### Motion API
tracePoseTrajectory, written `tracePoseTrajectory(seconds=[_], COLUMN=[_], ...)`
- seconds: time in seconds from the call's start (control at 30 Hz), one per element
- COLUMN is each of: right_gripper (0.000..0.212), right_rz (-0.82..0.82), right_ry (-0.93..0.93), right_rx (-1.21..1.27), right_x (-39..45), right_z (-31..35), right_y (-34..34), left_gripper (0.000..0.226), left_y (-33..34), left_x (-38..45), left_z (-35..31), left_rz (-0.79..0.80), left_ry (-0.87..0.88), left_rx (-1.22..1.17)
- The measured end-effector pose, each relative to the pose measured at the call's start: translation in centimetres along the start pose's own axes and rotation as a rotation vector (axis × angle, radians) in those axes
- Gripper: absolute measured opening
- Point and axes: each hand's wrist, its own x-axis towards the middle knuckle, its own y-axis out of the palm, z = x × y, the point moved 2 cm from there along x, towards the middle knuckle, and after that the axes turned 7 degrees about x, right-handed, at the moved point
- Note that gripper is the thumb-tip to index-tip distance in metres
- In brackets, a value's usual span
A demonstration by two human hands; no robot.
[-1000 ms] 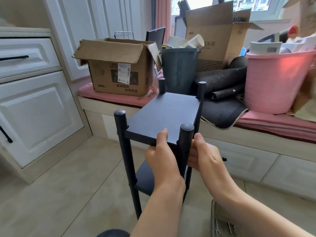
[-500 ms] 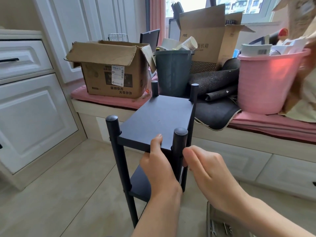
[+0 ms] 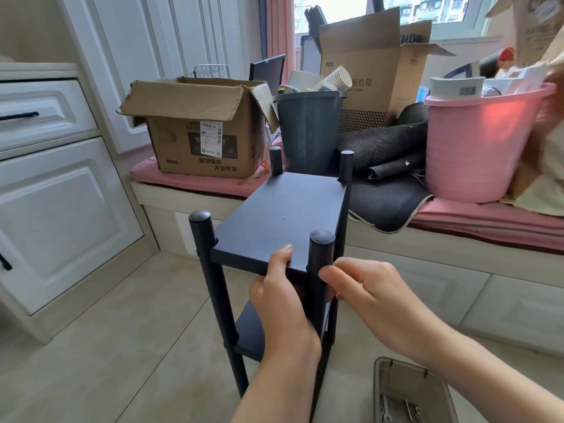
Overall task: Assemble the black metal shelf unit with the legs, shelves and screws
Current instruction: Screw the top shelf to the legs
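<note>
Black metal shelf unit (image 3: pixel 276 227) stands upright on the floor directly ahead of my hands, its four legs vertical and its long axis running away from me toward the window seat. My left hand (image 3: pixel 282 297) grips the near edge of the top shelf (image 3: pixel 283 215), thumb lying on the upper face and fingers curled beneath, just left of the near right leg (image 3: pixel 319 270). My right hand (image 3: pixel 366 293) sits on the other side of that same leg, fingertips (image 3: pixel 328 274) drawn together in a pinch at the joint where shelf meets leg; whether they hold a screw I cannot tell, since the spot is too small and partly hidden. The leg thus stands between my two hands, touching or nearly touching both. The right hand is the nearer to the joint, so the fastening there is, by my judgement, its work, while the left steadies the shelf. A lower shelf (image 3: pixel 253 328) is already fitted below my left hand. Beneath my right wrist lies a grey tray (image 3: pixel 384 380) holding small metal parts, within easy reach of the right hand. The near left leg (image 3: pixel 210 270) stands well left of both hands.
</note>
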Motion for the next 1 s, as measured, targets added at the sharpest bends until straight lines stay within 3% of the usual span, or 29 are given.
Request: tracePoseTrajectory(seconds=[0.27, 0.83, 0.93, 1.0], right_gripper=[0.068, 0.064, 0.068, 0.075], right_rz=[-0.073, -0.072, -0.079, -0.139], right_ry=[-0.078, -0.128, -0.108, -0.069], right_rx=[-0.029, -0.089, 0.038, 0.199], right_x=[-0.5, -0.6, -0.4, 0.0], right_z=[0.6, 0.4, 0.0, -0.4], right_y=[0.7, 0.1, -0.3, -1.1], left_gripper=[0.057, 0.048, 0.051, 0.041], left_y=[-0.2, -0.3, -0.3, -0.3], left_x=[0.0, -0.7, -0.7, -0.6], left_z=[-0.2, -0.6, -0.6, -0.6], left_rz=[0.045, 0.133, 0.141, 0.130], left_ry=[-0.019, 0.023, 0.035, 0.037], left_rx=[-0.025, 0.020, 0.022, 0.005])
